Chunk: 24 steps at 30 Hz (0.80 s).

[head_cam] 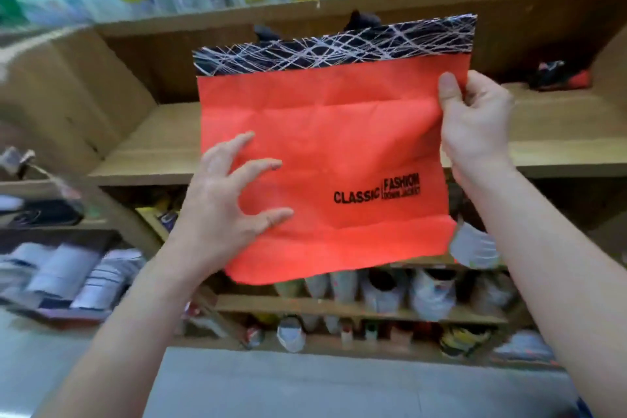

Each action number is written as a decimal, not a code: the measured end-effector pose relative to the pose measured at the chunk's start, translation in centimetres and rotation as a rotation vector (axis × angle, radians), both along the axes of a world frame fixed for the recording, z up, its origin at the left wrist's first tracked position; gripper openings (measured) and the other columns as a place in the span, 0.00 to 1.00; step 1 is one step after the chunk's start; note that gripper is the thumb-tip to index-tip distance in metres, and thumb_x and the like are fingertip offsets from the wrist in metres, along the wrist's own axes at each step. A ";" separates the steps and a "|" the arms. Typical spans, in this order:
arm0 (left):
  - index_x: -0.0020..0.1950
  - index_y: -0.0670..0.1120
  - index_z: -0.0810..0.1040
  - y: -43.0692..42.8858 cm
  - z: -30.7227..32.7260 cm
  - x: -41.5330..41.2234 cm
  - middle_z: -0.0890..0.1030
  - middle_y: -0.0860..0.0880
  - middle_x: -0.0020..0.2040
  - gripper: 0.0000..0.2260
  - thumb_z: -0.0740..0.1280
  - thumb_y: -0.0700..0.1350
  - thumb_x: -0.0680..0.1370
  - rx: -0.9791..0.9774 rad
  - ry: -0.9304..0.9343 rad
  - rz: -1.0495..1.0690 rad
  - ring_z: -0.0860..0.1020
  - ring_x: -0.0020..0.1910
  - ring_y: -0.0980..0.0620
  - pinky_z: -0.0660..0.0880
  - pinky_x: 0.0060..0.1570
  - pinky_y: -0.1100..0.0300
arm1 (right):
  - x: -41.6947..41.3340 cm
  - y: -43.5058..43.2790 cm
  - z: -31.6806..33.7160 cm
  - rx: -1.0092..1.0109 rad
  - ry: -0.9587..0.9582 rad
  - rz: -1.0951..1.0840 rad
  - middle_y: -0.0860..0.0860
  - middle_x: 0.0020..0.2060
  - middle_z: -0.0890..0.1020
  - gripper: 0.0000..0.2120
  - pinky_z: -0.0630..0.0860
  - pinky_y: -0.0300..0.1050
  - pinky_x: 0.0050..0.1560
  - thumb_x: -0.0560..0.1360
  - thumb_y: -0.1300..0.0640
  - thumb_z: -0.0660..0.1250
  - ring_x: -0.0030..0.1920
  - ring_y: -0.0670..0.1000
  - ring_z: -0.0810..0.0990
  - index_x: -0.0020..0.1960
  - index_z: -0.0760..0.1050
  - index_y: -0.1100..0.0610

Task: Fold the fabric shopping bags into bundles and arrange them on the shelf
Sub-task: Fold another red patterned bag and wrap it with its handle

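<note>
- I'm holding the bag (pixel 325 159) up flat before the shelf (pixel 152 146), my right hand (pixel 475 122) pinching its edge.
- My left hand (pixel 227 200) is hovering over it, fingers spread wide.
- Folding seems to be just starting; next I'm needing a left grip to double it over.

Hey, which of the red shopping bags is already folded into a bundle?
The small red-and-black bundle lying on the wooden shelf at far right. The red bag printed CLASSIC is spread flat, pinched by the right hand.
</note>
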<state>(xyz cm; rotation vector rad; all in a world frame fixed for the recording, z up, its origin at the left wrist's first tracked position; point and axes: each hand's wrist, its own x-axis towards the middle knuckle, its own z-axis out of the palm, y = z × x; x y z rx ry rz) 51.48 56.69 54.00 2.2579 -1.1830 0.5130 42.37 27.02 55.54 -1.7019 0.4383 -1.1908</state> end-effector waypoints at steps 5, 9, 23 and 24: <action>0.78 0.64 0.46 3.1 -0.7 4.0 0.44 0.53 0.81 0.54 0.69 0.74 0.59 0.644 0.091 0.102 0.46 0.79 0.48 0.48 0.74 0.38 | 8.8 3.7 0.9 0.040 0.093 0.069 0.45 0.32 0.70 0.12 0.62 0.41 0.37 0.79 0.52 0.61 0.34 0.43 0.65 0.39 0.72 0.55; 0.78 0.63 0.40 4.1 -1.7 7.4 0.41 0.54 0.80 0.55 0.72 0.70 0.62 0.734 0.112 0.167 0.43 0.79 0.49 0.46 0.74 0.36 | 13.6 5.5 0.5 0.075 0.156 0.075 0.44 0.30 0.67 0.16 0.61 0.42 0.37 0.80 0.52 0.59 0.34 0.44 0.64 0.34 0.65 0.51; 0.69 0.57 0.70 2.9 -0.9 11.3 0.78 0.53 0.64 0.21 0.59 0.43 0.78 0.605 -0.143 0.365 0.79 0.57 0.41 0.76 0.43 0.51 | 11.7 11.5 -1.1 -0.875 0.687 0.797 0.43 0.64 0.78 0.26 0.71 0.46 0.65 0.72 0.35 0.67 0.64 0.47 0.75 0.67 0.74 0.44; 0.66 0.57 0.72 2.9 -0.6 11.4 0.81 0.51 0.58 0.18 0.60 0.43 0.77 0.631 -0.154 0.413 0.79 0.54 0.41 0.73 0.39 0.54 | 12.2 11.4 -1.5 -0.929 0.644 0.688 0.45 0.59 0.82 0.17 0.75 0.51 0.60 0.76 0.41 0.65 0.60 0.52 0.78 0.62 0.78 0.44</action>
